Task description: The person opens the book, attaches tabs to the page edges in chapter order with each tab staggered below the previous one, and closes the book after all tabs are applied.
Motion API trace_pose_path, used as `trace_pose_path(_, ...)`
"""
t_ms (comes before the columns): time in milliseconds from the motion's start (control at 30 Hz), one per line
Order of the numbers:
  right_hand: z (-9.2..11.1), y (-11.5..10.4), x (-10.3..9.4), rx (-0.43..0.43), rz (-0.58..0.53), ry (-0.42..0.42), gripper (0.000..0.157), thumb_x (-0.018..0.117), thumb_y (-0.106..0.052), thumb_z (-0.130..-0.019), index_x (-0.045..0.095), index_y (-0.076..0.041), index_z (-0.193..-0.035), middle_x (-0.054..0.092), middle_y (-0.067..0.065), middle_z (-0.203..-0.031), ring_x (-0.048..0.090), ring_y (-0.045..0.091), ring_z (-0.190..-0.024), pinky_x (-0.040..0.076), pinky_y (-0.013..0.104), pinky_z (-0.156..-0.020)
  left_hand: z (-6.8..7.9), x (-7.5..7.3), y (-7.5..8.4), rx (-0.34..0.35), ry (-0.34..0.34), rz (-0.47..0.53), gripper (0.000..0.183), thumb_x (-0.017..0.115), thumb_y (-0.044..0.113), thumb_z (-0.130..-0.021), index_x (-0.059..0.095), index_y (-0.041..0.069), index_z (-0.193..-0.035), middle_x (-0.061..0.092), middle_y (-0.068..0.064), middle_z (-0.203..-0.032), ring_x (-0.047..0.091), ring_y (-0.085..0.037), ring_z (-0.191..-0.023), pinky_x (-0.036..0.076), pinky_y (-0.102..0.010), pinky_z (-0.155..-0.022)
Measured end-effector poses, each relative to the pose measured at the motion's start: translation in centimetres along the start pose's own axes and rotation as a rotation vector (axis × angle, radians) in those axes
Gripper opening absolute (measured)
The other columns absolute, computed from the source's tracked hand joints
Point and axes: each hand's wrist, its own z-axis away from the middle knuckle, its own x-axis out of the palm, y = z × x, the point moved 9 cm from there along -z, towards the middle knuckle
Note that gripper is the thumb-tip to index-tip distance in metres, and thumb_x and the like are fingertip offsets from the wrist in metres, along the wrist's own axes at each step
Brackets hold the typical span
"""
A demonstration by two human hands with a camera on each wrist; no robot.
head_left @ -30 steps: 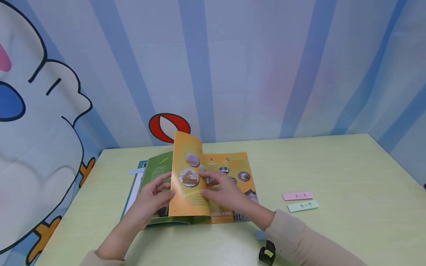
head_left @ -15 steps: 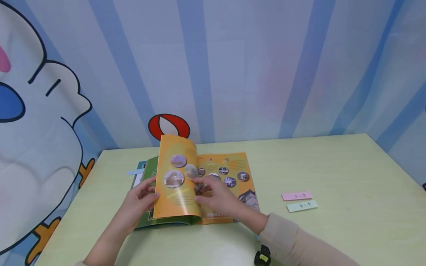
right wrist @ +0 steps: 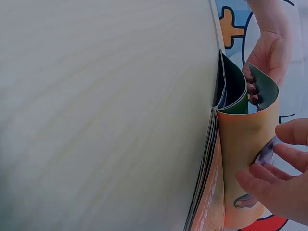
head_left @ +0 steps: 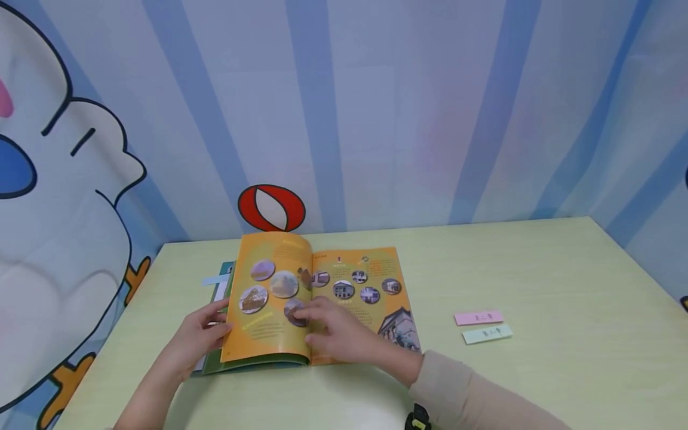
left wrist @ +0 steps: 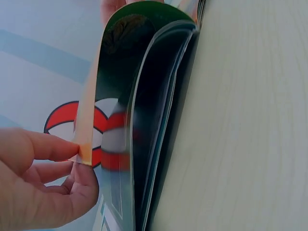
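Observation:
A magazine [head_left: 398, 269] lies spread on the table, with orange pages full of round photos. My left hand [head_left: 196, 334] pinches the outer edge of a raised orange page [head_left: 269, 343] between thumb and fingers. In the left wrist view that page's green back [left wrist: 115, 62] bows up over the leaves below. My right hand [head_left: 341, 331] is over the fold, its fingertips at the lower part of the lifted page. The right wrist view shows its fingers [right wrist: 260, 187] loosely extended beside the curved page, holding nothing.
A pink paper strip [head_left: 478, 318] and a pale green one [head_left: 487, 334], both with handwriting, lie right of the magazine. A light blue tab [head_left: 215, 279] sticks out at its left. Near my right sleeve is a small black object [head_left: 417, 418]. A printed curtain [head_left: 398, 149] hangs behind the table.
My left hand has carried the orange page leftward and down, uncovering more of the right-hand page. My right hand has followed left and slightly lower along the fold.

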Motion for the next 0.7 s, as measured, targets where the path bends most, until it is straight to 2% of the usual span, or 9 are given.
trace_pose_path(167, -0.2, -0.4, 1.3, -0.042, 0.223, -0.084, 0.041, 0.058, -0.012, -0.091, 0.054, -0.009, -0.131, 0.044, 0.007, -0.138, 0.042, 0.02, -0.126, 0.037, 0.031, -0.102, -0.5, -0.9, -1.1, -0.045, 0.02, -0.064, 0.056, 0.05, 0.004, -0.094, 0.026, -0.002, -0.144, 0.044, -0.02, -0.112, 0.047, -0.027, -0.096, 0.051, -0.026, -0.074)
trace_pose_path(300, -0.2, -1.0, 2.3, -0.118, 0.341, -0.135, 0.04, 0.057, -0.014, -0.092, 0.054, -0.009, -0.132, 0.045, 0.009, -0.137, 0.046, 0.019, -0.123, 0.038, 0.028, -0.1, -0.7, -1.7, -1.9, -0.065, 0.022, -0.098, 0.054, 0.048, 0.005, -0.095, 0.025, -0.005, -0.143, 0.044, -0.024, -0.118, 0.049, -0.028, -0.099, 0.053, -0.031, -0.079)
trace_pose_path(500, -0.1, -1.5, 3.4, -0.234, 0.442, -0.183, 0.038, 0.057, -0.012, -0.092, 0.055, -0.007, -0.129, 0.047, 0.01, -0.137, 0.046, 0.019, -0.124, 0.036, 0.024, -0.1, -1.2, -2.7, -2.9, -0.1, 0.016, -0.13, 0.053, 0.048, 0.006, -0.096, 0.025, -0.008, -0.141, 0.043, -0.026, -0.117, 0.05, -0.027, -0.095, 0.052, -0.029, -0.076)
trace_pose_path(700, -0.2, -1.2, 3.8, -0.264, 0.491, -0.231, 0.038, 0.055, -0.013, -0.093, 0.055, -0.008, -0.13, 0.044, 0.009, -0.141, 0.044, 0.018, -0.126, 0.037, 0.023, -0.1, -1.5, -2.5, -3.4, -0.122, -0.007, -0.175, 0.057, 0.051, 0.009, -0.095, 0.024, -0.007, -0.142, 0.041, -0.024, -0.114, 0.046, -0.03, -0.097, 0.047, -0.026, -0.071)
